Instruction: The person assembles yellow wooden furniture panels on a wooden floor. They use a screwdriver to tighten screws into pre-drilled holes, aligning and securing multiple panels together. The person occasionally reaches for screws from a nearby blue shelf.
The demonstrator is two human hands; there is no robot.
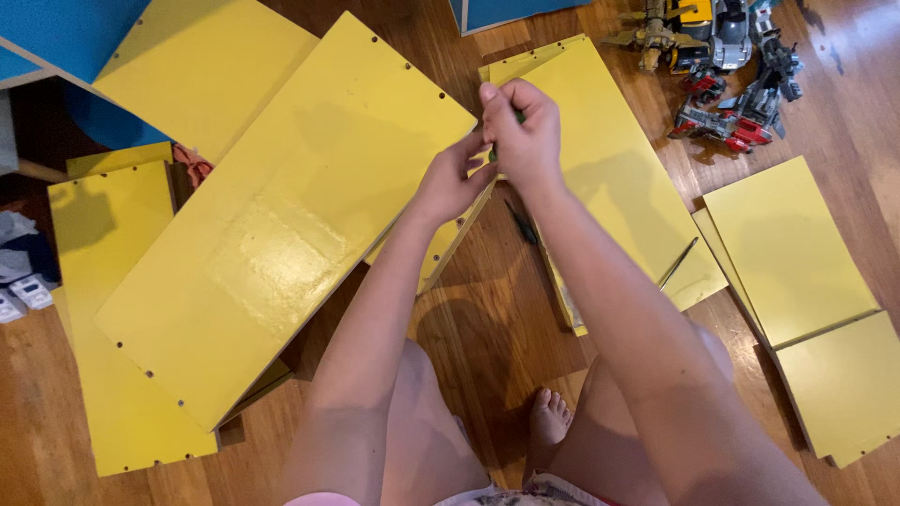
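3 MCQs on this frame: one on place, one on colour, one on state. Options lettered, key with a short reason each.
1. Where does the pile of toy robots lie?
A. top right of the floor
B. bottom left
C. on the large panel

2. What colour is the large panel under the arms?
A. blue
B. yellow
C. white

3. How is the right hand set?
A. open and flat on the floor
B. closed in a fist around a dark green tool
C. resting on a knee

Key: 1 A, the toys sit by the upper right edge; 2 B, its glossy face is yellow; 3 B, the fingers curl around the tool, with the left hand touching beside it.
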